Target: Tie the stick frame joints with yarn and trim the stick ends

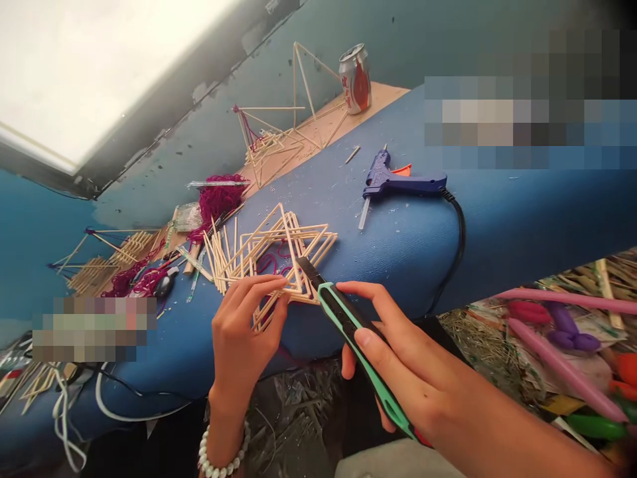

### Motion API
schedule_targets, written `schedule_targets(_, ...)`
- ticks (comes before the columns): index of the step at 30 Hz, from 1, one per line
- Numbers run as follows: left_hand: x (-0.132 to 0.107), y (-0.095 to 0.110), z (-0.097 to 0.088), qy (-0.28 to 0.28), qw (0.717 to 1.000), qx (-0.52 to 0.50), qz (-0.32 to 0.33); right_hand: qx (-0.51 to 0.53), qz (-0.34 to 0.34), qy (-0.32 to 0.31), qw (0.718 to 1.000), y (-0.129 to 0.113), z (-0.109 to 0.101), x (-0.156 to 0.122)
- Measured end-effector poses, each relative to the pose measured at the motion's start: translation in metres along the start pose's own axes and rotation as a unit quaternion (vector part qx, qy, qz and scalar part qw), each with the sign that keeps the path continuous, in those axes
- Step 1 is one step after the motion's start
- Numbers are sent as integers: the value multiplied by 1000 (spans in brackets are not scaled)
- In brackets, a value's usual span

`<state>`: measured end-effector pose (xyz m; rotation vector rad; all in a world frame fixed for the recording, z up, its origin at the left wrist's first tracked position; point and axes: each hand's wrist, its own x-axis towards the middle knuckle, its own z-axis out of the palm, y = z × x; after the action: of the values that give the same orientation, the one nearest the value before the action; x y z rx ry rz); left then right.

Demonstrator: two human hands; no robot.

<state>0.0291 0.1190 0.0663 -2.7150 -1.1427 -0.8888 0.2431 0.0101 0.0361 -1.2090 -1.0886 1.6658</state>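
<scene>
My left hand (pixel 249 325) pinches the corner of a triangle frame (pixel 291 248) made of thin wooden sticks. In my right hand (pixel 408 362) is a green and black utility knife (pixel 332 307), its dark blade end lying at that same corner. Whether the blade touches the wood, I cannot tell. Beneath and behind the held triangle lie several more stick triangles (pixel 323 242), stacked loosely, with purple yarn showing through them. Loose sticks (pixel 215 255) fan out to their left on the blue surface (pixel 398 259).
A blue glue gun (pixel 381 176) with a black cord rests beyond my right hand. Farther back stand a drink can (pixel 355 79) and stick frames (pixel 256 149). Purple yarn (pixel 219 199) lies at the back left. Balloons (pixel 562 358) and scraps are at lower right.
</scene>
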Motion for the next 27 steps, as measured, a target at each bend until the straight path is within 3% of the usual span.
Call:
schedule_targets(8,0,0,11,47,999,7,8,37,33,0,999,7,5,-5)
schedule_targets(19,-5,4,19,86,996,22,-12,-5,-16,50,999,11,17,-6)
schedule_targets(27,-2,0,20,86,996,0,3,-26,-87,38,995,11,11,6)
